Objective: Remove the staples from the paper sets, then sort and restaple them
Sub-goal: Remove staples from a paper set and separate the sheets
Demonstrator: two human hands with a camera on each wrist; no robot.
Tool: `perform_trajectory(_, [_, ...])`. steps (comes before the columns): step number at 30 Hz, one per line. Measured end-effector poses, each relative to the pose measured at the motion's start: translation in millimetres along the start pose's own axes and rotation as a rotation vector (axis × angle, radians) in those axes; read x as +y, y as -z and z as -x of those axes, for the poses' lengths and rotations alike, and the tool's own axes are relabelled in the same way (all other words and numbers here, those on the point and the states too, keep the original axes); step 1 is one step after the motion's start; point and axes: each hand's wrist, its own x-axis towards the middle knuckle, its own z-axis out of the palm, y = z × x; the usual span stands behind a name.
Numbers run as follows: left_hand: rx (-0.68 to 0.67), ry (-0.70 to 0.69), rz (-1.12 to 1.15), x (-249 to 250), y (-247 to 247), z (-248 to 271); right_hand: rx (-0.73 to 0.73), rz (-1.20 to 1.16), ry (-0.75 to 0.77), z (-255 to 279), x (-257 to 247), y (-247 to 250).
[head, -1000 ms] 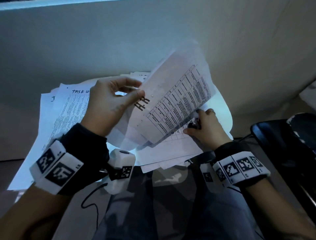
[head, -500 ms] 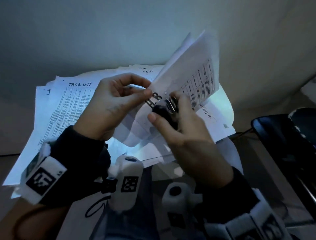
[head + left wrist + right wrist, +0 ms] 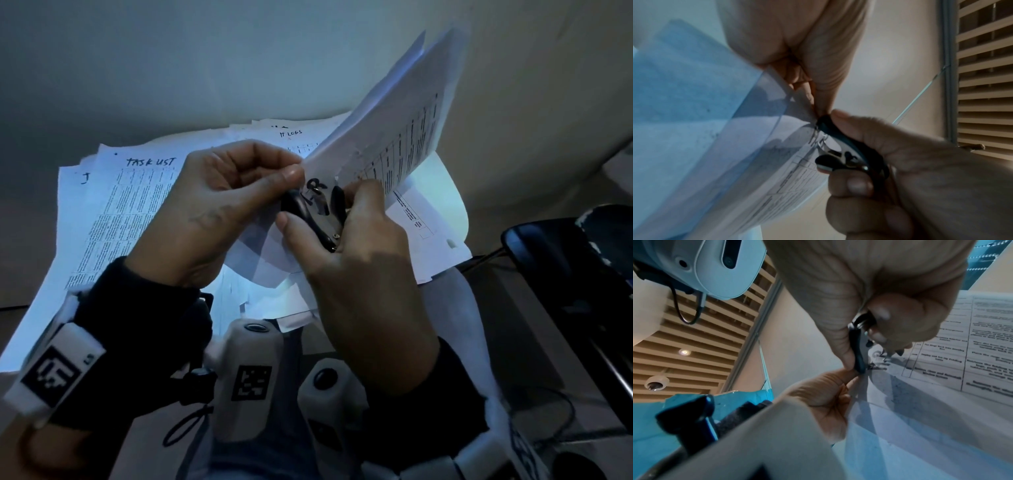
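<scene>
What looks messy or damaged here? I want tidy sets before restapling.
The loose sheets on the table lie fanned and askew, edges unaligned. The held paper set is curled where the left hand pinches it beside the staple remover. No tears visible.

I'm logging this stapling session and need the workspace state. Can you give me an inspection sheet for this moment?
Surface: pale table, mostly under loose sheets.
Job's things: paper set lifted at an angle; black staple remover at its marked corner.
Clutter: printed sheets, headed "TASK LIST" and "IT LOGS".
Hands: left hand pinches the paper set's corner; right hand grips the staple remover.
Cables: thin black cable at lower right.
Surroundings: plain wall; dark chair at right.
</scene>
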Motion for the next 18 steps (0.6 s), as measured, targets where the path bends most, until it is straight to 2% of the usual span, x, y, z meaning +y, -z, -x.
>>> perform_trajectory(11, [0.000, -0.011, 0.005, 0.8, -3.5, 0.4, 0.079, -0.012, 0.098, -0.7, -0.5, -2.6])
perform_trajectory(18, [-0.016, 0.015, 0.025, -2.0, -5.5, 3.7, 0.017, -0.131, 0.083, -0.2, 5.9, -0.9])
